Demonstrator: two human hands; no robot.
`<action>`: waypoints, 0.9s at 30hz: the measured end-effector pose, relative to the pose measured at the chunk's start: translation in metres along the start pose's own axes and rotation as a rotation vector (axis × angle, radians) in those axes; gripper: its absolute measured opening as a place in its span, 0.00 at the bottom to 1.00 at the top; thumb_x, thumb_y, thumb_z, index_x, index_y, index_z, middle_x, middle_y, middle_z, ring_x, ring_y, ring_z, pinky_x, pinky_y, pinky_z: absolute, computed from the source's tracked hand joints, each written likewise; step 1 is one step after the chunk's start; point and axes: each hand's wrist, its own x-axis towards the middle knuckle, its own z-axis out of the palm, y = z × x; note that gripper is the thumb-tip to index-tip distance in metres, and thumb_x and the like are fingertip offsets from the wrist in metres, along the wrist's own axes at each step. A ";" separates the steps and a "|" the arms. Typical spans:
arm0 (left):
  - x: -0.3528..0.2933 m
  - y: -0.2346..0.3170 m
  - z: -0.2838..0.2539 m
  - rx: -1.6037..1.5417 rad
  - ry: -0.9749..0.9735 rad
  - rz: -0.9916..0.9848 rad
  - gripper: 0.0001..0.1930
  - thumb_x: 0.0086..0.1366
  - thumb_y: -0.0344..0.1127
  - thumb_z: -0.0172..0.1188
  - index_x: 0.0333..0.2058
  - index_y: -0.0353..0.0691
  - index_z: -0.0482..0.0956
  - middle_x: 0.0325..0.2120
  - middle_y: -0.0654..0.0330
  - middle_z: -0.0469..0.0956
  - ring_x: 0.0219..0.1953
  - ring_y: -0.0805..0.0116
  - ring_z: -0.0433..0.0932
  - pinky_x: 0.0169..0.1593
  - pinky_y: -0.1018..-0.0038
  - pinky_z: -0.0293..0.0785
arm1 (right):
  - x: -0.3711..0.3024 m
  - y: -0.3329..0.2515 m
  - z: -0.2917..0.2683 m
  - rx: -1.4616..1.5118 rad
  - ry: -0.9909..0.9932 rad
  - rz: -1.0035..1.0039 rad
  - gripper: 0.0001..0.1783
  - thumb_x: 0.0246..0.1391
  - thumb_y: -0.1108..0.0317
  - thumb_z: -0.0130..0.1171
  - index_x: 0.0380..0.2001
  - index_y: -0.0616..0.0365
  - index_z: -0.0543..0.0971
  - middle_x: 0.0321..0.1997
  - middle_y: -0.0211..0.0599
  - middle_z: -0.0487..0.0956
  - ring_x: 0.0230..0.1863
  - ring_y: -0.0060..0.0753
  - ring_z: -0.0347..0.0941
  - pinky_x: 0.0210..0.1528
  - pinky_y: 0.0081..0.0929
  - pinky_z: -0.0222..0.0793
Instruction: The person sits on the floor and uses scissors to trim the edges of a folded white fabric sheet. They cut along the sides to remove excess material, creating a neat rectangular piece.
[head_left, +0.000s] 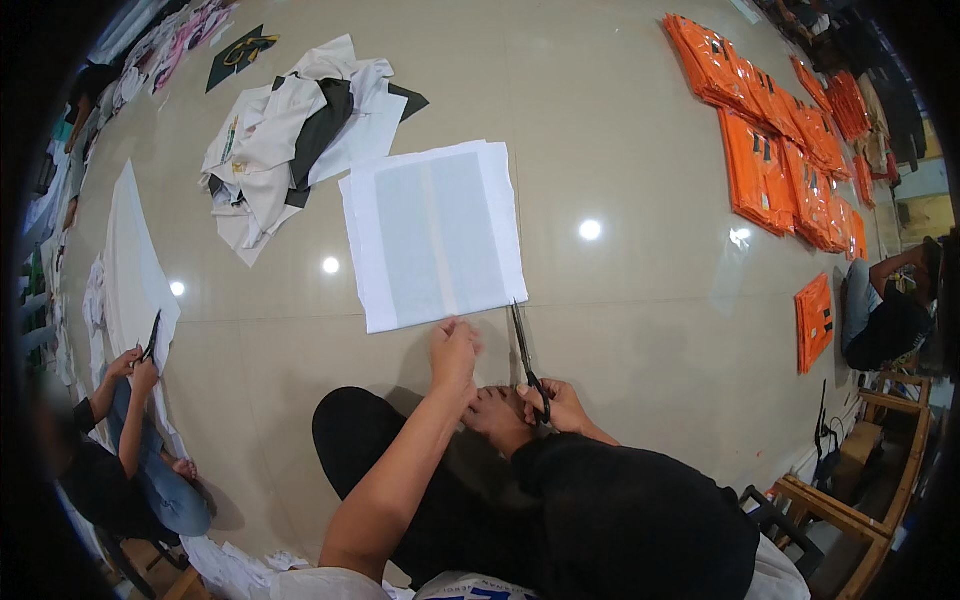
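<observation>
The black scissors (526,352) are grasped in the right hand (564,407), whose fingers are curled around the handles beside a bare foot (497,416). The blades are pointed forward and held nearly together, their tip placed at the near edge of the white cloth (500,225), close to its right corner; whether the cloth is touched by the tip cannot be told. The left hand (454,355) is held at the middle of that same near edge, with its fingers bent inward and slightly blurred; whether the cloth is pinched or only met by the fingertips cannot be made out. The cloth is laid flat on the tiled floor (625,340), and on it a pale grey-blue panel (400,240) is seen, divided lengthwise by a cream strip (437,235).
</observation>
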 end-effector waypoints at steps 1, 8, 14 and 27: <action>-0.004 -0.001 0.001 -0.119 -0.023 -0.033 0.13 0.77 0.32 0.57 0.56 0.35 0.73 0.48 0.53 0.78 0.49 0.61 0.80 0.51 0.66 0.79 | 0.002 -0.003 0.004 -0.012 -0.007 -0.003 0.20 0.66 0.54 0.71 0.32 0.61 0.81 0.24 0.33 0.82 0.25 0.24 0.77 0.31 0.25 0.72; -0.012 -0.005 0.024 -0.360 -0.145 -0.130 0.14 0.76 0.41 0.64 0.53 0.41 0.76 0.37 0.62 0.80 0.35 0.72 0.79 0.38 0.73 0.77 | 0.009 -0.019 0.015 0.047 -0.024 -0.035 0.24 0.64 0.49 0.72 0.34 0.64 0.81 0.25 0.33 0.80 0.25 0.21 0.75 0.29 0.23 0.72; 0.015 -0.010 0.021 -0.217 -0.137 -0.151 0.17 0.72 0.52 0.70 0.46 0.44 0.82 0.27 0.69 0.74 0.24 0.78 0.70 0.28 0.78 0.67 | 0.007 -0.027 0.020 0.010 -0.013 -0.060 0.23 0.65 0.48 0.70 0.33 0.61 0.82 0.23 0.31 0.80 0.23 0.22 0.76 0.29 0.22 0.70; 0.023 -0.009 0.034 -0.028 -0.067 -0.119 0.15 0.68 0.47 0.74 0.35 0.44 0.81 0.22 0.69 0.75 0.20 0.78 0.73 0.24 0.77 0.66 | 0.009 -0.030 0.020 0.020 0.004 -0.026 0.26 0.63 0.47 0.73 0.34 0.62 0.81 0.25 0.30 0.79 0.25 0.19 0.73 0.28 0.20 0.69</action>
